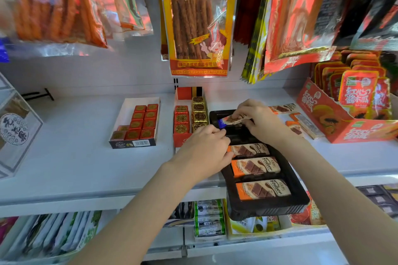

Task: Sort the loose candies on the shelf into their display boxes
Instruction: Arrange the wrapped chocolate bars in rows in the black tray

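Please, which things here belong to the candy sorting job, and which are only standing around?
Belong to the job:
- right hand, pinching a blue-ended bar
- left hand, resting on the black tray
- orange bars in the tray
- loose bars on the shelf beside the tray
- boxes of square candies

Only standing around:
- hanging snack bags
- papaya box

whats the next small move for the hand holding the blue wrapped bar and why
Probably lower the blue-ended bar into an open slot at the far end of the black tray. The right hand pinches it just above that end, while three orange bars fill the nearer slots and the left hand steadies the tray's edge.
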{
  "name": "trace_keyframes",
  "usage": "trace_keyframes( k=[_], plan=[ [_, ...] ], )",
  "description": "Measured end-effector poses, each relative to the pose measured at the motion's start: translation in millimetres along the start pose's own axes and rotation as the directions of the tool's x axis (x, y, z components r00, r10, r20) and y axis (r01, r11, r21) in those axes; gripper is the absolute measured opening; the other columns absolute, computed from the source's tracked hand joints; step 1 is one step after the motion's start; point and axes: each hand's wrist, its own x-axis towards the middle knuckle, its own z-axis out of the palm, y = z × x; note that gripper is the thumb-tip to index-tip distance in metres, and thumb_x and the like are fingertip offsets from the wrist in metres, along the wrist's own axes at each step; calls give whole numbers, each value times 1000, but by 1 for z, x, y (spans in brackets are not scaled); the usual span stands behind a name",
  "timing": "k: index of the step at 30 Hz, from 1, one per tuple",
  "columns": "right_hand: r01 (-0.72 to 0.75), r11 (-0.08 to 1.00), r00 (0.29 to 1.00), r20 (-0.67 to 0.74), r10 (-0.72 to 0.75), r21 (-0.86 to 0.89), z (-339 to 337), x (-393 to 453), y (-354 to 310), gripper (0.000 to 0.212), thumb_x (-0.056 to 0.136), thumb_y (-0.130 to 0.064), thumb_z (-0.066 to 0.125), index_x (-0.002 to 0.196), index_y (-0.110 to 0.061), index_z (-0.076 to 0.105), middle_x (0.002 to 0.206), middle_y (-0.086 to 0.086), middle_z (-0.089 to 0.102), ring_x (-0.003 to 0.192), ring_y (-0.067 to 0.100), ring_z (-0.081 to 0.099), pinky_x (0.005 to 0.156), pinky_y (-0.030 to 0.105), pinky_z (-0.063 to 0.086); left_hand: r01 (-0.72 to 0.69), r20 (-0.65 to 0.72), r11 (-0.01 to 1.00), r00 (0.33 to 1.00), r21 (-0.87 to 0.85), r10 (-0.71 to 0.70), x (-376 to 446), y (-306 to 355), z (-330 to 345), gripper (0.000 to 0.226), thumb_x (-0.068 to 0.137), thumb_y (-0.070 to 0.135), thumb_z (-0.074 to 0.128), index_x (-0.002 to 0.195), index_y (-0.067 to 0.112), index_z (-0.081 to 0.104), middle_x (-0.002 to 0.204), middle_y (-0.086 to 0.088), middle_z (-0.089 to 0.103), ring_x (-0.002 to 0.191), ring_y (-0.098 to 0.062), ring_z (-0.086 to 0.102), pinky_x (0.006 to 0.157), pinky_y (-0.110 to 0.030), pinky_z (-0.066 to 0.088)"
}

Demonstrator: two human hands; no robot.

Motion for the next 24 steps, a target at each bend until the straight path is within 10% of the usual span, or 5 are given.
trace_keyframes(
  k=[8,13,16,24],
  plan=[
    [-91,987,984,138,110,-136,-1,-10,-6,54,84,9,35,121,-23,59,130,0,50,126,24,34,110,50,19,2,-12,1000,1000,-8,-2,0,0,0,45,97,36,31,132,13,46,148,-4,35,133,-19,29,110,-33,22],
    [-356,934,925,-149,348,-27,-38,-32,28,25,87,-7,53,108,-2,63,113,21,59,108,37,51,93,39,39,13,7,1000,1000,-25,-13,-2,2,-3,45,97,37,31,134,15,43,149,-2,31,135,-17,26,111,-33,19],
    [-575,805,818,-78,570,-147,-51,-50,39,38,81,-33,66,94,2,56,86,15,59,82,32,53,69,35,43,18,18,999,1000,-32,-17,-2,4,-5,45,97,36,31,134,15,43,150,-2,30,136,-16,25,112,-32,19],
    [-520,854,853,-69,517,-30,-58,-56,47,22,74,-24,73,87,-9,62,89,10,66,76,24,56,67,30,46,35,20,993,999,-116,-33,-4,2,-7,54,94,41,38,142,15,29,147,0,35,134,-14,28,110,-28,23]
  ],
)
